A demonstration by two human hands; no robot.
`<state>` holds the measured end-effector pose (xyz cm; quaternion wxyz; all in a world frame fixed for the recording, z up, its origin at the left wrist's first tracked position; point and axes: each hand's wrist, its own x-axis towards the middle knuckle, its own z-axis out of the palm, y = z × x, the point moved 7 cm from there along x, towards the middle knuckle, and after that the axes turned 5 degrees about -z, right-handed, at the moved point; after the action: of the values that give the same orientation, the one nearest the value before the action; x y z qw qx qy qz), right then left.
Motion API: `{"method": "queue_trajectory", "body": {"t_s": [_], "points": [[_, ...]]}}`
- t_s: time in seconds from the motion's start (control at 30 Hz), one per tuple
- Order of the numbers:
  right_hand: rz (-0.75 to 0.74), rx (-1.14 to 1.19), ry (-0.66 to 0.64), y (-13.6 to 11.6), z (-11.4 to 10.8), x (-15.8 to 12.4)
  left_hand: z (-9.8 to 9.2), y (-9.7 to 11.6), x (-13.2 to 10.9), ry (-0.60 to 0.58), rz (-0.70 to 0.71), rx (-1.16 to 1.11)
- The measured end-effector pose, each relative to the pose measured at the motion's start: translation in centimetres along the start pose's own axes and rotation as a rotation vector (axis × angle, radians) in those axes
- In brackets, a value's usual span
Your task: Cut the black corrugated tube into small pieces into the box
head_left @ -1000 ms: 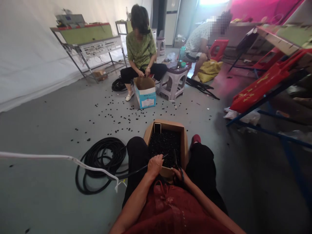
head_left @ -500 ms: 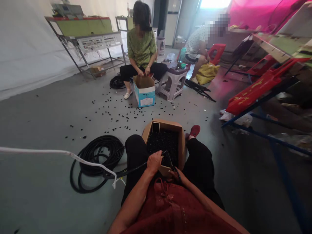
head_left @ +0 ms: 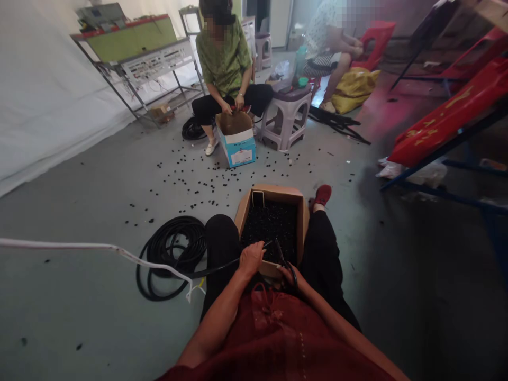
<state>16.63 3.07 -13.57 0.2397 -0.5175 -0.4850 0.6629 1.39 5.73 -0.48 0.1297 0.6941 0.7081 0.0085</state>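
Left hand (head_left: 251, 259): grip clenched around a black rubber cable (head_left: 222, 266), its end reaching over a cardboard box (head_left: 273, 189) at 12 o'clock, between the knees. Right hand (head_left: 288, 276): grip closed on black-handled scissors (head_left: 282, 256), blades near the cable end (whether they bite it, cannot tell). Box contents: black cable pieces (head_left: 270, 230), upright phone (head_left: 257, 198). Cable coil (head_left: 170, 259) at 9 o'clock; loose pieces (head_left: 198, 185) strew the floor. Versus the earlier frame: hands little changed, view tipped, so the co-worker (head_left: 222, 53) at 12 o'clock now meets the top edge.
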Motion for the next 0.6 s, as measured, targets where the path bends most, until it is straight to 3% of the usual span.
{"method": "queue_trajectory", "body": {"t_s": [0.17,0.33,0.47,0.6], "points": [[0.013,0.109,-0.005,0.5,-0.6,0.0,-0.9,-0.2,1.1,0.017,-0.095,-0.151],[0.04,0.192,0.028,0.4,-1.6,0.0,-1.7,1.0,2.1,-0.004,-0.129,-0.335],[0.068,0.244,0.065,0.4,-1.9,0.5,-0.6,1.2,2.4,-0.033,-0.132,-0.457],[0.083,0.27,0.075,0.3,-1.4,1.0,1.4,-0.3,2.2,-0.05,-0.192,-0.604]]}}
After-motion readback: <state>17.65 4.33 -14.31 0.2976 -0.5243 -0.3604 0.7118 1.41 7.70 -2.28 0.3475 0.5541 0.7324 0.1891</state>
